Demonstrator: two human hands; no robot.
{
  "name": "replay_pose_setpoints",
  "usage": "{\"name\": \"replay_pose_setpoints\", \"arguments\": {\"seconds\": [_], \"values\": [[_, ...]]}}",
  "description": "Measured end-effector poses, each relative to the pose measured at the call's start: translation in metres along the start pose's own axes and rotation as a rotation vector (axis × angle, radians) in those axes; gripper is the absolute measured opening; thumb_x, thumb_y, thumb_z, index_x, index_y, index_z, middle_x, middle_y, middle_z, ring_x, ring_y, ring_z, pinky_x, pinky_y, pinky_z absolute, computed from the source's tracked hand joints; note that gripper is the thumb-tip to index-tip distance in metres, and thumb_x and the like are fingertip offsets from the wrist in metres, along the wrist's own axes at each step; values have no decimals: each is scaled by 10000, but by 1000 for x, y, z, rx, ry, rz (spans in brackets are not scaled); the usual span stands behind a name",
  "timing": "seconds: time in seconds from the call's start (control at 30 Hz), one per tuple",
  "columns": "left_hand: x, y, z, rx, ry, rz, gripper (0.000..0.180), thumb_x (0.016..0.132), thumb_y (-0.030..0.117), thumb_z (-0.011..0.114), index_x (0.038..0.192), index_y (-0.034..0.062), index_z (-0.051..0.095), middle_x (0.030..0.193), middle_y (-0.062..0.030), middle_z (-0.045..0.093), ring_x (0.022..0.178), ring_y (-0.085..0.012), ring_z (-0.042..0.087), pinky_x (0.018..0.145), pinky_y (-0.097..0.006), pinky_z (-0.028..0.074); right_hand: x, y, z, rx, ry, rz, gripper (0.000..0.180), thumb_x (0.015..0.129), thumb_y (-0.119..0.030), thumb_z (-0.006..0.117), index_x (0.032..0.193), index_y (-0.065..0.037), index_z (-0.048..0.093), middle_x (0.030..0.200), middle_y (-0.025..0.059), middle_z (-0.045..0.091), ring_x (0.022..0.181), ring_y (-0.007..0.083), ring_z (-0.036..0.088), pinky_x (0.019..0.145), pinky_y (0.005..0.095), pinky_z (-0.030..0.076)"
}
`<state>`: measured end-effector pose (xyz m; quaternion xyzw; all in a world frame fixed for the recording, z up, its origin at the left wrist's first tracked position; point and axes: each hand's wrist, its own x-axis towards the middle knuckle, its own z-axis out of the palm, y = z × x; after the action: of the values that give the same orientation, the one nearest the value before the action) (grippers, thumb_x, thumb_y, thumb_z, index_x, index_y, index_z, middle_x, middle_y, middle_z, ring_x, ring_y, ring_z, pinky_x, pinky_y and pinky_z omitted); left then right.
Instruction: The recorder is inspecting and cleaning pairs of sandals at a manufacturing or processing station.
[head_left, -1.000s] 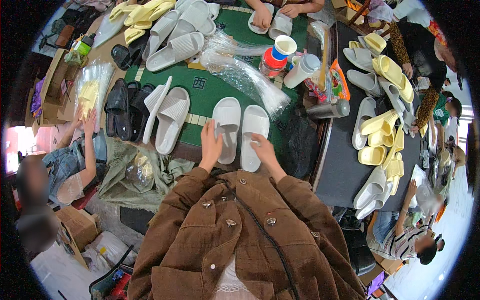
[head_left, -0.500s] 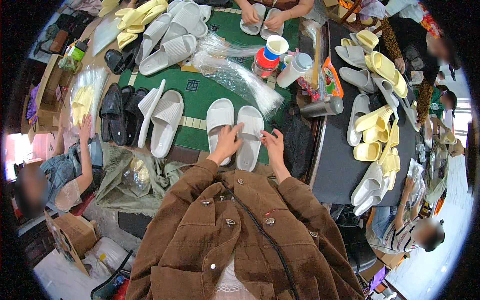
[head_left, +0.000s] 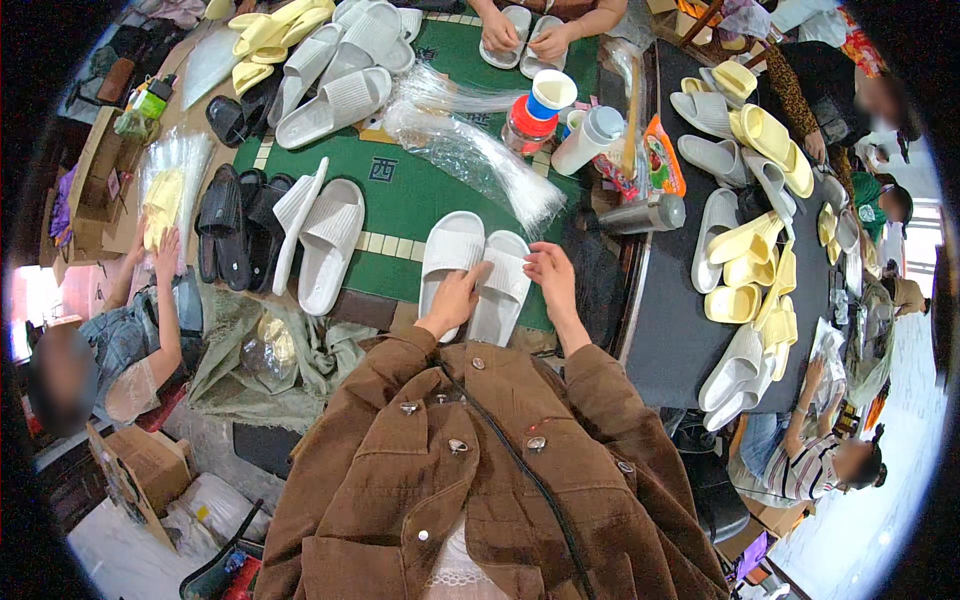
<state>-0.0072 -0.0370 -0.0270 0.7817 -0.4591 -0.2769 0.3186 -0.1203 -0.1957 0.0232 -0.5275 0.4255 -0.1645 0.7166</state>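
Note:
Two light grey slide slippers lie side by side on the green mat right before me, the left slipper (head_left: 452, 255) upright and the right slipper (head_left: 499, 298) turned a little, its toe end against the left one. My left hand (head_left: 455, 302) lies over the heel part of the left slipper, its fingers stretched toward the inner edge of the right slipper's strap. My right hand (head_left: 554, 280) is at the outer side of the right slipper, its slightly bent, parted fingers by the strap edge. Neither hand is wrapped round a slipper.
Grey slippers (head_left: 332, 240) and black slippers (head_left: 226, 225) stand to the left. Clear plastic bags (head_left: 470, 135) lie beyond, beside a cup (head_left: 550, 95) and a white bottle (head_left: 590, 140). A dark side table (head_left: 665, 330) bears yellow and grey slippers. Other people work around.
The right slipper has turned, its toe swinging toward the left slipper, which has shifted slightly to the right and tilted. My right hand has moved up and right a little.

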Motion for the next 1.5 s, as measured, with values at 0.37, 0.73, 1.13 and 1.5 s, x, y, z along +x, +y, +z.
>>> {"name": "replay_pose_setpoints", "arguments": {"seconds": [0.37,0.73,1.13,1.5], "values": [[-12,49,-34,-408,122,-115,215,791,119,580,974,7,572,844,-115,597,611,-192,528,575,-286,434,-21,-23,42,311,-221,172,143,907,-192,459,974,-70,492,905,85,579,857,199,598,720,303,501],[-26,38,-72,-121,198,95,74,805,32,517,862,7,558,754,-114,575,699,-249,575,628,-309,451,-17,-45,-30,350,192,-104,143,915,-153,446,994,-77,539,697,-11,492,606,62,448,554,197,375],[-47,32,-87,315,246,-16,102,746,75,550,848,70,553,744,-124,559,697,-293,564,573,-405,433,-35,-10,-46,317,150,17,86,884,-130,503,937,-61,501,772,26,563,645,78,498,571,198,410],[-60,13,-65,-172,117,-242,179,813,174,536,807,-2,567,723,-183,592,649,-333,580,567,-383,442,-50,-8,-41,-113,-61,109,129,844,-137,548,940,-57,518,723,25,591,589,75,525,519,198,400]]}}
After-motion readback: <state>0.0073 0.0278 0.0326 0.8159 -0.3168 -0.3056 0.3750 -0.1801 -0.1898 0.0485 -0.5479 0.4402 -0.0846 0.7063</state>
